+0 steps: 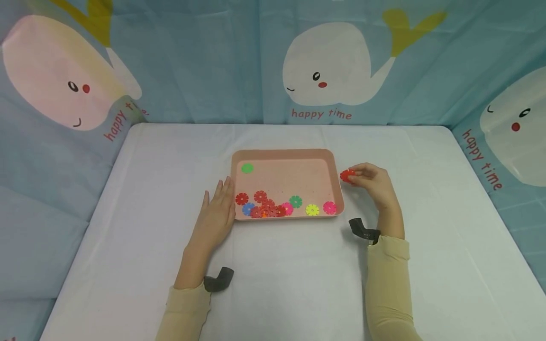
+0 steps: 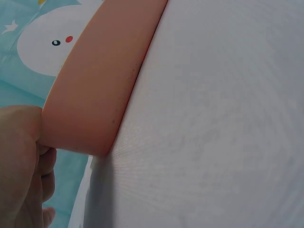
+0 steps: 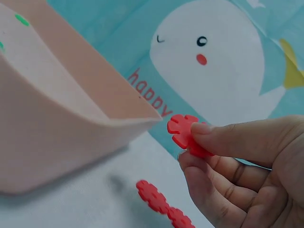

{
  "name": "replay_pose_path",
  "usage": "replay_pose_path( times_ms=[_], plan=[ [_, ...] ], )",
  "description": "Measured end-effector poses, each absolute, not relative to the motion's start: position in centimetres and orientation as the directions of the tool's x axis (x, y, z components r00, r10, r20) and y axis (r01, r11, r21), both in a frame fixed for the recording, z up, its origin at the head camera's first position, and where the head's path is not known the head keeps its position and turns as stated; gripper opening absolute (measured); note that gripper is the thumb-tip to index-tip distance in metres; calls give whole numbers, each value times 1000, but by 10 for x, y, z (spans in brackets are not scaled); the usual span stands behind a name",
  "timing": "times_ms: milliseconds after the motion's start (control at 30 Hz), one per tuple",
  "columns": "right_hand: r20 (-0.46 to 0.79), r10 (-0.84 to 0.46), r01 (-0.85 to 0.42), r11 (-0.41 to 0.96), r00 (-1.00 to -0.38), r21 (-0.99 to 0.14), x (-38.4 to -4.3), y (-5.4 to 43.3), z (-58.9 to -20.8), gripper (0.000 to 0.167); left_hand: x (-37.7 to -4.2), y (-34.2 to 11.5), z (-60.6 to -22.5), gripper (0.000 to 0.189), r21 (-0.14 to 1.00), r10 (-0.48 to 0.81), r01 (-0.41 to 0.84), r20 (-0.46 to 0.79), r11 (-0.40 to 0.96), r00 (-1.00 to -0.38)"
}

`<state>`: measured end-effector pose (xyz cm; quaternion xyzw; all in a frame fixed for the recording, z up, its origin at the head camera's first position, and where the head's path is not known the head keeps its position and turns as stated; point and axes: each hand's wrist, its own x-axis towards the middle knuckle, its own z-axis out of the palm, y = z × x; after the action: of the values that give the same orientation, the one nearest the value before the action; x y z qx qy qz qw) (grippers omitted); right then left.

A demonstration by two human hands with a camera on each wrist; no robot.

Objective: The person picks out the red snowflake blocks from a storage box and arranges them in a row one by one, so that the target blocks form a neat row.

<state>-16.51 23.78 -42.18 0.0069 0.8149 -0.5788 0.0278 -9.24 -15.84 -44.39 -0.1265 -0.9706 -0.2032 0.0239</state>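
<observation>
A pink tray (image 1: 281, 154) holds several notched plastic discs, mostly red ones bunched along its near edge. My left hand (image 1: 218, 213) rests against the tray's left wall with its fingers extended; the left wrist view shows it at the tray's corner (image 2: 78, 118). Just right of the tray, my right hand (image 1: 373, 182) pinches a red notched disc (image 3: 183, 130) between thumb and fingers. Below that disc in the right wrist view are two more red discs (image 3: 152, 195), edge to edge and partly cut off by the frame.
Inside the tray, a green disc (image 1: 247, 168) lies alone at the far left, and a yellow disc (image 1: 312, 210) and a pink disc (image 1: 330, 208) lie near right. White cloth (image 1: 277, 274) covers the table. A blue whale-print curtain (image 1: 213, 61) hangs behind it.
</observation>
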Motion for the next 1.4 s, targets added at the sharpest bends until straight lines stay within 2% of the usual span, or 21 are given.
replay_pose_path(
  times_ms=[167,400,600,867,1133,1233,1400],
  plan=[
    [-68,25,73,341,-997,-937,-165,245,-424,32,-92,-158,-443,59,391,235,254,95,885,-967],
    [-85,47,94,263,-995,-960,-158,251,-415,31,-93,-158,-444,59,396,233,251,93,883,-968],
    [-68,97,94,292,-993,-952,-159,264,-425,32,-94,-158,-443,59,401,238,254,90,880,-967],
    [-107,155,155,339,-982,-928,-158,276,-429,31,-94,-158,-443,59,400,237,252,87,881,-968],
    [-131,187,180,274,-974,-945,-152,287,-431,32,-94,-158,-444,59,402,237,250,84,881,-968],
    [-158,223,214,256,-962,-943,-151,290,-432,28,-93,-158,-444,59,401,237,251,85,881,-968],
    [-195,279,243,149,-940,-959,-150,294,-435,20,-93,-158,-444,60,397,237,252,87,883,-968]
  ],
)
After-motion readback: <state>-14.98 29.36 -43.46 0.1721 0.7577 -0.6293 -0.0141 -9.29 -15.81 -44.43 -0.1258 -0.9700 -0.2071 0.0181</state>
